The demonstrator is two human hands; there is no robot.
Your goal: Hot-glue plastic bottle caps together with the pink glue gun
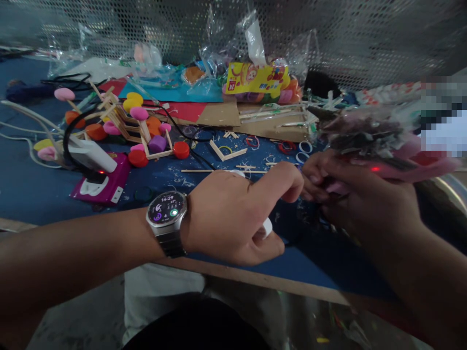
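Observation:
My left hand (233,214), wearing a watch (167,209), is closed with its fingers curled above the near part of the blue tabletop. A small white rounded object (267,227) shows between its thumb and fingers; its kind is unclear. Just to the right, my right hand (368,199) is wrapped round what looks like a pink glue gun (408,167) with a small red light. Grey, ragged residue covers its upper part, which is blurred. Near the hands lie thin wooden sticks (226,171) and an L-shaped joined stick piece (228,154).
A stick frame with coloured clay-like lumps (157,143) stands left, beside a purple power socket (109,182) with a white charger (93,153). Behind are a yellow-labelled bag (257,80), cardboard (219,114) and loose rings (287,147). The table's wooden edge (262,277) runs in front.

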